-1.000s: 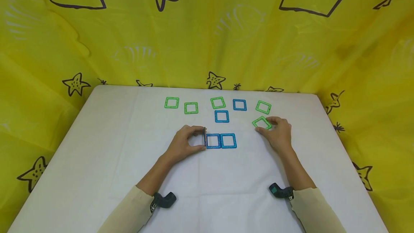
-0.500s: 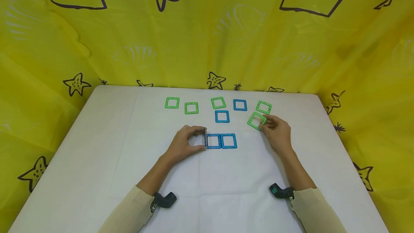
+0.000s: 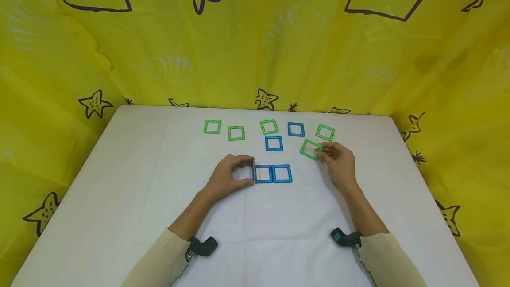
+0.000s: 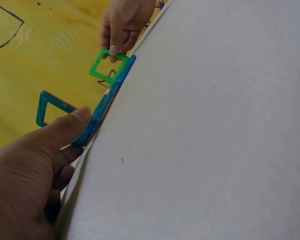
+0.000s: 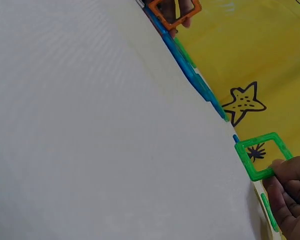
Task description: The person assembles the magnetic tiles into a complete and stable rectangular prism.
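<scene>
In the head view my left hand (image 3: pixel 225 174) pinches a magnetic square tile (image 3: pixel 253 171) between thumb and fingers, standing it upright on edge. The tile's hollow frame looks blue-teal with an orange rim in the left wrist view, while its other face (image 5: pixel 184 19) appears orange in the right wrist view. Its foot meets the left side of a flat blue tile (image 3: pixel 264 181), which adjoins a second blue tile (image 3: pixel 282 181) on the right. My right hand (image 3: pixel 340 163) pinches a green square tile (image 3: pixel 303 145) by its right side, tilted and off the table.
Behind the hands, loose tiles lie flat on the white table (image 3: pixel 179 251): several green ones, such as a green tile (image 3: pixel 205 126) at far left, plus a blue tile (image 3: pixel 296 135) and another blue tile (image 3: pixel 273 149). A yellow patterned curtain (image 3: pixel 239 56) surrounds the far and side edges.
My right hand has lifted the green tile off the table and carried it slightly left, turning it as it came up. The left hand and its upright tile have stayed put.
</scene>
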A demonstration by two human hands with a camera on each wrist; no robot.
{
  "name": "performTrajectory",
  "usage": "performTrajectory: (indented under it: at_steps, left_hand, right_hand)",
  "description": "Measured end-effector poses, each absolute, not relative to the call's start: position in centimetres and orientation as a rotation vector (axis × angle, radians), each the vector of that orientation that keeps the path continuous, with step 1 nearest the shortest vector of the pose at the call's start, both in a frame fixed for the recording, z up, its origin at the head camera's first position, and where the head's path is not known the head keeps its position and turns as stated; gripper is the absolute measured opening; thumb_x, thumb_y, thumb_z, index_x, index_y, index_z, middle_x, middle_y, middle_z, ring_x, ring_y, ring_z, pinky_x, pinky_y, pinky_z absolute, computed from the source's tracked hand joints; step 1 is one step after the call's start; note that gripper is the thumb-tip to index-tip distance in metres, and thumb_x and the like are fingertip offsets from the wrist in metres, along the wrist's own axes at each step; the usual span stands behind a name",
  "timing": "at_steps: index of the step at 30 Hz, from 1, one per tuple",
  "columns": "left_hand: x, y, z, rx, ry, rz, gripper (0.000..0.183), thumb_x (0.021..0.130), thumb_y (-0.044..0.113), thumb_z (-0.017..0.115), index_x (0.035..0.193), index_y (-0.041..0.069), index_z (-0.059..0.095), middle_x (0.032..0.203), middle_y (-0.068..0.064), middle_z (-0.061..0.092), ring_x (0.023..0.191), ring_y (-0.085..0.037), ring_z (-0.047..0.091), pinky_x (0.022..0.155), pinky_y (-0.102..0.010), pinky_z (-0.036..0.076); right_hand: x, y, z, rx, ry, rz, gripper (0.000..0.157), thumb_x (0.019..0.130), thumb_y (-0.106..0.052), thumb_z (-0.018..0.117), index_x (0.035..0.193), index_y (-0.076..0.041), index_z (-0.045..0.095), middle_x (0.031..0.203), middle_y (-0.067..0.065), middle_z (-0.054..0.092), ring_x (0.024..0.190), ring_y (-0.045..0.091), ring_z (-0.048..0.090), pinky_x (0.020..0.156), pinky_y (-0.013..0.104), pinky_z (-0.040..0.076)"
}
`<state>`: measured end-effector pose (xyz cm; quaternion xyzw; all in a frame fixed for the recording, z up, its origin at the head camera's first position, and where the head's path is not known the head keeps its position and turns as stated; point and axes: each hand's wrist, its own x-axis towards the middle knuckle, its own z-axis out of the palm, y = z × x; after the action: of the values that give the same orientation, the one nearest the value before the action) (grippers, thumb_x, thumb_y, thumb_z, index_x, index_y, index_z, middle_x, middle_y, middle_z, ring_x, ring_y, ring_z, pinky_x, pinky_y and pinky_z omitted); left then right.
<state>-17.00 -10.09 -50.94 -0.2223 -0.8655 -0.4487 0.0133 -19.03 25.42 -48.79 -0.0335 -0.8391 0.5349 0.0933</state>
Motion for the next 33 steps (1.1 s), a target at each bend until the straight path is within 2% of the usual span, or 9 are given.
performTrajectory:
  at_steps: [10,17,25,33]
  left_hand:
    - [-17.1,-10.1,-50.9,-0.703,-2.692,-1.39,0.062,0.079,0.021,0.095,0.135,0.013,0.07,0.116,-0.001,0.068,0.108,-0.02,0.061,0.094,-0.042,0.052]
    - [-17.1,-10.0,-50.9,-0.691,-2.7,-1.401,0.063,0.078,0.022,0.095,0.136,0.014,0.071,0.114,-0.001,0.066,0.106,-0.019,0.06,0.094,-0.042,0.051]
    - [-16.9,-10.0,-50.9,-0.672,-2.719,-1.401,0.063,0.079,0.023,0.095,0.136,0.014,0.07,0.115,-0.001,0.066,0.107,-0.018,0.059,0.094,-0.041,0.051]
    - [-16.8,-9.9,-50.9,-0.675,-2.71,-1.401,0.063,0.079,0.022,0.095,0.136,0.014,0.07,0.114,-0.002,0.066,0.106,-0.019,0.06,0.093,-0.041,0.051]
  right_hand:
    - [-18.6,24.1,-48.5,-0.032,-2.555,1.499,0.018,0.096,-0.004,0.076,0.113,0.0,0.073,0.106,0.013,0.074,0.093,0.021,0.069,0.076,0.015,0.053]
    - [-18.3,23.5,-48.3,0.012,-2.546,1.484,0.015,0.095,-0.001,0.076,0.11,0.002,0.074,0.104,0.015,0.075,0.092,0.026,0.069,0.076,0.015,0.052]
    - [-17.7,22.3,-48.0,0.005,-2.566,1.52,0.015,0.095,-0.003,0.077,0.109,-0.001,0.076,0.101,0.013,0.073,0.088,0.026,0.063,0.073,0.018,0.05]
    - [-16.9,20.7,-47.5,0.063,-2.554,1.596,0.013,0.094,-0.001,0.077,0.107,-0.002,0.077,0.101,0.012,0.075,0.086,0.027,0.071,0.071,0.02,0.056]
